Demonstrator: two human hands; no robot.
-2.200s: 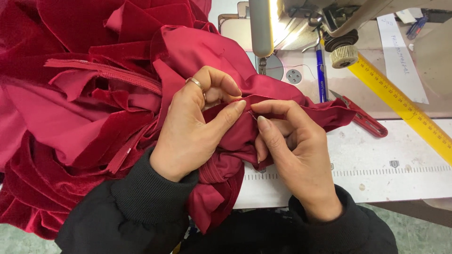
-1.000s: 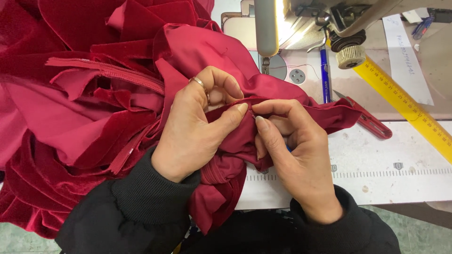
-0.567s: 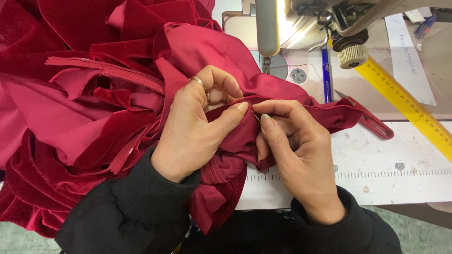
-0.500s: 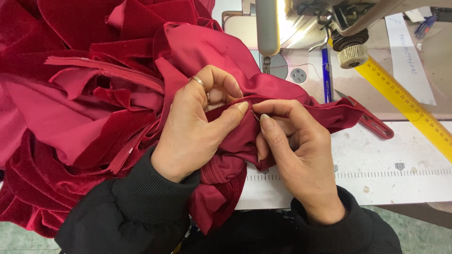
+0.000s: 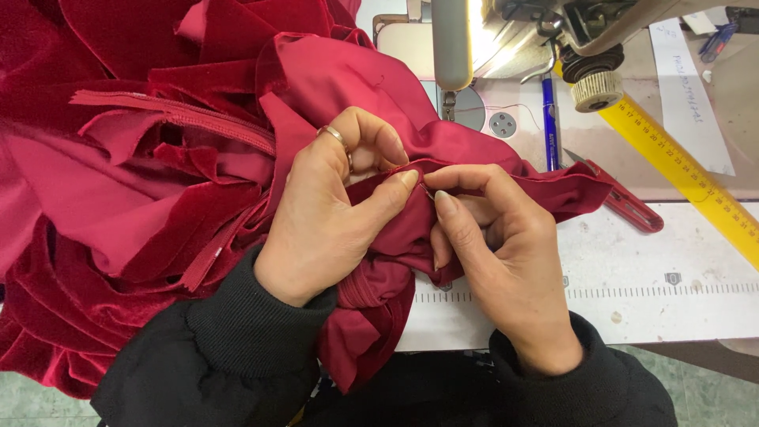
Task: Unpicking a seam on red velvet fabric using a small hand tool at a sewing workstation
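A big heap of dark red velvet and satin fabric (image 5: 142, 158) fills the left half of the view, with a red zipper (image 5: 174, 115) running across it. My left hand (image 5: 336, 205), wearing a ring, pinches a fold of the red fabric between thumb and fingers. My right hand (image 5: 498, 253) pinches the same fold from the right, its fingertips touching the left thumb. A narrow strip of the fabric (image 5: 569, 190) runs from my hands to the right across the table.
A sewing machine (image 5: 506, 39) stands at the top, its lamp lit. A yellow ruler (image 5: 680, 170) lies diagonally at the right. A blue pen (image 5: 547, 119) and red-handled snips (image 5: 628, 207) lie on the white table (image 5: 672, 261). A white paper strip (image 5: 692, 95) lies far right.
Both hands keep pinching the same fold; only the fingertips have shifted slightly along it. The view has drifted a little.
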